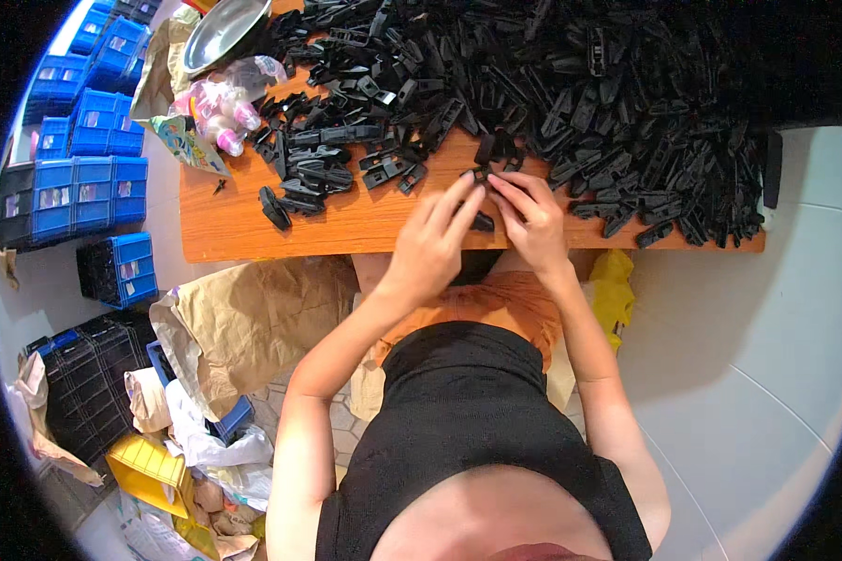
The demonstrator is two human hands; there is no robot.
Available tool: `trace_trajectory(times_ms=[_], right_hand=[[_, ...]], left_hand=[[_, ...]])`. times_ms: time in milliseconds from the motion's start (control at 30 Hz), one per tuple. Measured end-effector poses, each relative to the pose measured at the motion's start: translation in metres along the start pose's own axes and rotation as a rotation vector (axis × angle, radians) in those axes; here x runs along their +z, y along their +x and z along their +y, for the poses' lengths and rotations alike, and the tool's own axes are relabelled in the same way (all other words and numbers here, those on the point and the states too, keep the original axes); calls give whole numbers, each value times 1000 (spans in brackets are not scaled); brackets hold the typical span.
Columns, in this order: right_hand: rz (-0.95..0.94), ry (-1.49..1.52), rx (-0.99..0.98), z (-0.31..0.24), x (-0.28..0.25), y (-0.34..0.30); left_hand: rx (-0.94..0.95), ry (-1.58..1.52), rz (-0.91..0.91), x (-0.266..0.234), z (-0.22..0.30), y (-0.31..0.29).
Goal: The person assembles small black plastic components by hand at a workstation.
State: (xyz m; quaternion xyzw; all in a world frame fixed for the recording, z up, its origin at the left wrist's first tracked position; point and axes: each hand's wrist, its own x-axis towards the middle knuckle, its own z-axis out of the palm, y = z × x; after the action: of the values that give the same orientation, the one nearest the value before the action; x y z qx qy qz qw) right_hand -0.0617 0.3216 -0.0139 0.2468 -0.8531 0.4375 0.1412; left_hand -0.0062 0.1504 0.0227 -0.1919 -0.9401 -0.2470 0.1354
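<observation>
My left hand and my right hand meet over the near edge of an orange wooden table. Between the fingertips of both hands sits a small black plastic clip piece. Another black piece lies on the table under my palms. A large heap of black plastic clips covers the table's far and right parts. Several loose clips lie to the left of my hands.
A metal bowl and a clear bag with pink items sit at the table's far left. Blue bins and black crates stand on the floor at left, with brown paper and a yellow bin.
</observation>
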Motion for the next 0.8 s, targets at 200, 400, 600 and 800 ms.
trace_trajectory(times_ms=[200,400,600,800], right_hand=[[-7,152,85,-2,-17,-8],[-177,-49,-101,0,-23,-9],[-218,-196,-43,-8,-28,-10],[-233,328,52,-22,-16,-2]], left_hand=[[-4,-87,13,12,-23,-9],[51,-152,24,17,-29,-16],[-261,-423,8,3,-34,-31],[-89,-142,80,4,-44,-26]])
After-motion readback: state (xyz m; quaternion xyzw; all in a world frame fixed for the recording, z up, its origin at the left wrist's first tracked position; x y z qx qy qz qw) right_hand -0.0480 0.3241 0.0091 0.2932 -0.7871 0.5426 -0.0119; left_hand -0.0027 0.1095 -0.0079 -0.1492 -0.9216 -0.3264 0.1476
